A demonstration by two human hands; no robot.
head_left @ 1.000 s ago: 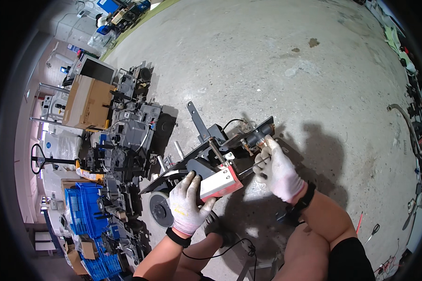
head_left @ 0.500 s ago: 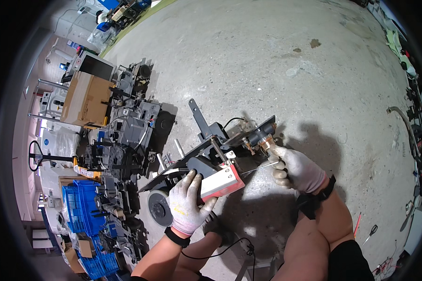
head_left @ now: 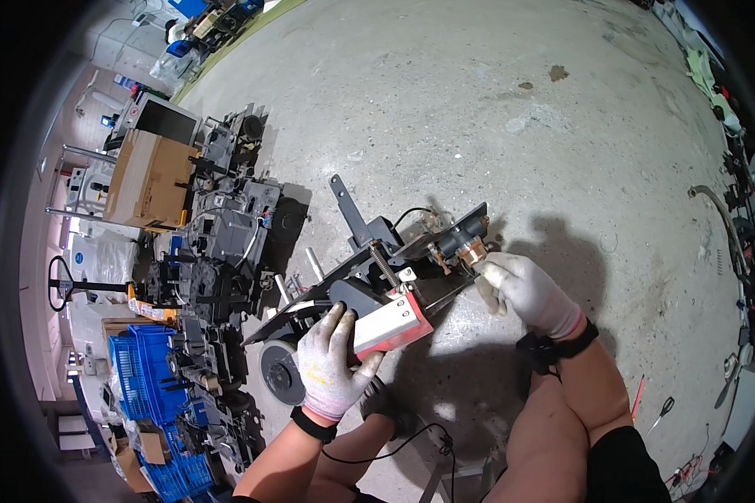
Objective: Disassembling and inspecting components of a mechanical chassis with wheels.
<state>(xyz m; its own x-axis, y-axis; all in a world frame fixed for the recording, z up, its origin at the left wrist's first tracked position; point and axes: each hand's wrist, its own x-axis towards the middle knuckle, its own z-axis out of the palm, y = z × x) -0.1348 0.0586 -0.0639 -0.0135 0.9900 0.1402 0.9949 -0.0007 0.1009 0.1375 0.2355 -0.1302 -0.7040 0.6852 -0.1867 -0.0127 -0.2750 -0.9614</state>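
A dark metal frame assembly (head_left: 327,289) with a coil spring (head_left: 384,265) and a black wheel (head_left: 283,372) stands tilted in front of me. My left hand (head_left: 331,369), in a pale work glove, grips a red block with a white metal cover (head_left: 390,325), fingers over its left end and thumb below. My right hand (head_left: 528,293), gloved too, is closed beside the copper-coloured end of a cylindrical motor-like part (head_left: 473,251) at the frame's right end. Its fingertips touch or nearly touch that end; what they hold is hidden.
Along the left, several wheeled machine chassis (head_left: 235,226) stand in a row, with a cardboard box (head_left: 151,178) and blue plastic crates (head_left: 147,369) beyond. A black cable (head_left: 386,457) runs by my legs. Scissors (head_left: 666,406) lie on the concrete floor (head_left: 445,101) at the right.
My right hand has moved slightly up and left, its fingers drawn closer together at the copper-coloured end. The thin metal rod that ran from it toward the red block no longer shows clearly.
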